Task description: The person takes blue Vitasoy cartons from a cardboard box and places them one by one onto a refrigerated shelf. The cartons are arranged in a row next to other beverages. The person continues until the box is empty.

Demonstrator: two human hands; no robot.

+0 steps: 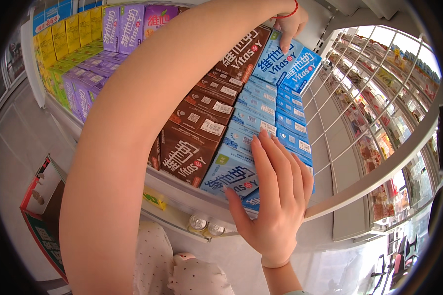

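My left arm reaches across the shelf to the back. There my left hand [291,25] has one finger against the front of an upright light blue Vitasoy drink carton [273,61]; its other fingers are partly hidden. Beside that carton stands a deeper blue one [302,70]. My right hand [278,180] lies over the front of the blue rows, thumb apart from the fingers. Its thumb touches the front light blue carton [229,173], and its fingertips rest on the carton tops behind. Brown Vitasoy cartons [184,156] form the row to the left.
Purple cartons [132,29] and yellow cartons [59,38] fill the shelf's left part. A white wire side panel [326,142] bounds the right. Drink cans [198,222] stand on a lower shelf. An open cardboard box [40,225] is at lower left.
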